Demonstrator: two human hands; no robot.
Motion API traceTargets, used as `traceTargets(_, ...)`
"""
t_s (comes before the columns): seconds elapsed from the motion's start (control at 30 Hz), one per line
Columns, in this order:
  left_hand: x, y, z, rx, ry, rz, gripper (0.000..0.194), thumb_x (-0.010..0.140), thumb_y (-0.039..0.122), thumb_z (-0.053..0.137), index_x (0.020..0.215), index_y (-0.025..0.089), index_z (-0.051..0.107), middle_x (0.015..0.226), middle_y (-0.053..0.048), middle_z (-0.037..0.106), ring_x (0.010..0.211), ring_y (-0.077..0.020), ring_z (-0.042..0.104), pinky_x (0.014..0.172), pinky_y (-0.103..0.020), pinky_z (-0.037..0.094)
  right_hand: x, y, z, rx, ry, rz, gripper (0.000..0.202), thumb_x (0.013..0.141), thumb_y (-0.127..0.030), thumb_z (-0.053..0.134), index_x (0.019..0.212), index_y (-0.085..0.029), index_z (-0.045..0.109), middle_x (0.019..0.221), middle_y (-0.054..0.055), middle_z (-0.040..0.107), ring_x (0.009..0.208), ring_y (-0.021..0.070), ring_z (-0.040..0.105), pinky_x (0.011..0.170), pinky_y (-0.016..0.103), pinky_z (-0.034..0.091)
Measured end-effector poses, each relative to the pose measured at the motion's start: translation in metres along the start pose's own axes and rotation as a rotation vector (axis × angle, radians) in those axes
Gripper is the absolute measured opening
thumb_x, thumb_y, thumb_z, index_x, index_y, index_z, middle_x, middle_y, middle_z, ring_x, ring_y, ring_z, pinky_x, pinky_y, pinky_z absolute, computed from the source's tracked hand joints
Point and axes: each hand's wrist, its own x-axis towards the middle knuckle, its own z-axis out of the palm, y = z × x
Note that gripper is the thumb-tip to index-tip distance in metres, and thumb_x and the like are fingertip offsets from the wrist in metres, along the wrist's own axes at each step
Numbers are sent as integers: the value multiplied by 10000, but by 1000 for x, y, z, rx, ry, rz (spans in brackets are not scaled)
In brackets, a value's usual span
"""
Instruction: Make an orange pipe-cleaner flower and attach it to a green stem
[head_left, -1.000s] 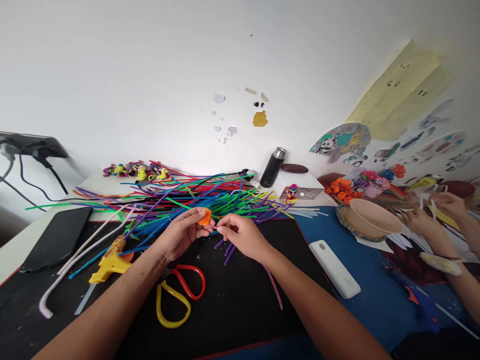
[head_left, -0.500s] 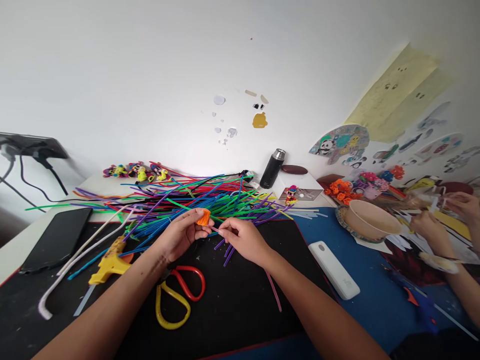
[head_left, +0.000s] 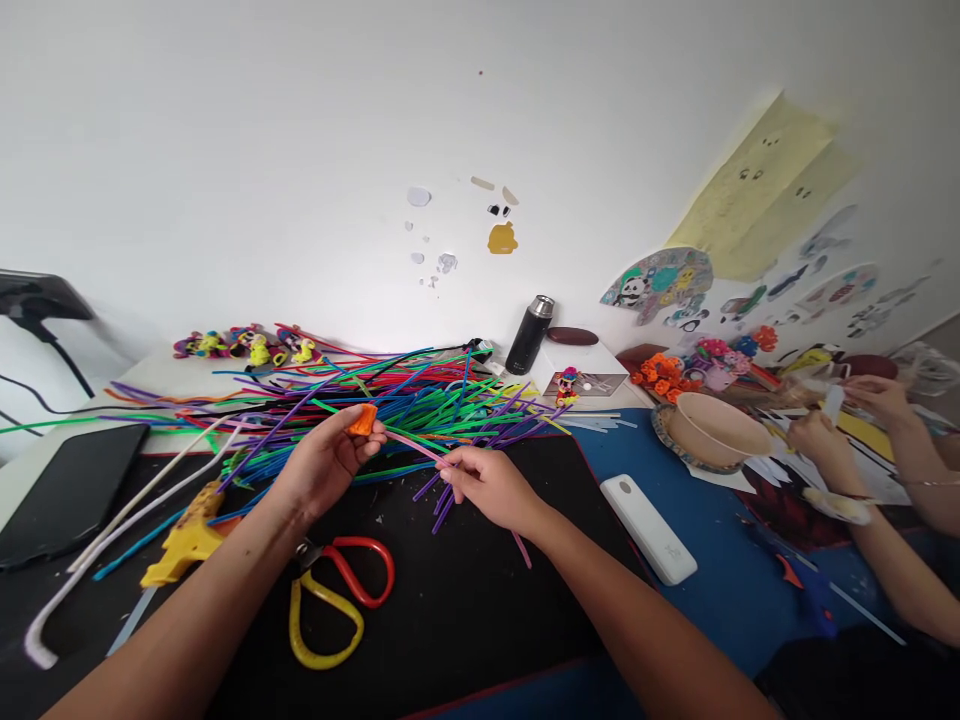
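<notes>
My left hand (head_left: 330, 455) is closed, pinching a small orange piece (head_left: 364, 420) that looks wound from pipe cleaner. A pink pipe cleaner (head_left: 416, 446) runs from beside that piece to my right hand (head_left: 487, 485), whose thumb and fingers are closed on it; its tail hangs out below the hand. Behind both hands lies a heap of multicoloured pipe cleaners (head_left: 420, 405). Scissors with one red and one yellow handle (head_left: 327, 600) rest on the black mat under my left forearm. A yellow glue gun (head_left: 184, 540) lies left of that forearm, partly covered by it.
A black phone (head_left: 71, 495) lies at the left. A dark flask (head_left: 530, 335), a white box (head_left: 581, 360) and small figures (head_left: 247, 345) stand by the wall. Rightward are a white power bank (head_left: 649, 530), a bowl (head_left: 716, 430) and another person's hands (head_left: 821, 440).
My hands have moved apart, and a longer stretch of the pink pipe cleaner now shows between them. The whole view has shifted slightly, with things sitting further left.
</notes>
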Motion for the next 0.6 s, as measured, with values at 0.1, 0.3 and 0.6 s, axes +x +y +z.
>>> traceTargets(0.1, 0, 4, -1, -23, 10, 28, 195, 994, 132, 610, 888, 114, 772, 736, -79, 743, 622, -135, 708, 583, -178, 620, -10, -2, -6, -78, 2, 6, 239, 1074, -372, 618, 1131, -210, 784, 684, -40, 683, 643, 148, 595, 656, 257, 414)
traceTargets(0.3, 3, 13, -4, -49, 94, 73, 185, 986, 131, 634, 842, 142, 749, 742, -62, 733, 626, -132, 706, 568, -159, 614, -31, -7, -13, -285, -64, -30, 213, 1087, -316, 614, 1064, -237, 810, 730, -24, 723, 691, 164, 661, 686, 262, 405)
traceTargets(0.6, -3, 17, 1, -4, 81, -8, 295, 1048, 79, 471, 894, 101, 722, 681, -67, 721, 573, -130, 666, 522, -174, 594, -45, 6, -28, -575, -124, -113, 253, 1126, -310, 559, 1084, -258, 803, 1004, 53, 821, 848, 234, 726, 709, 293, 374)
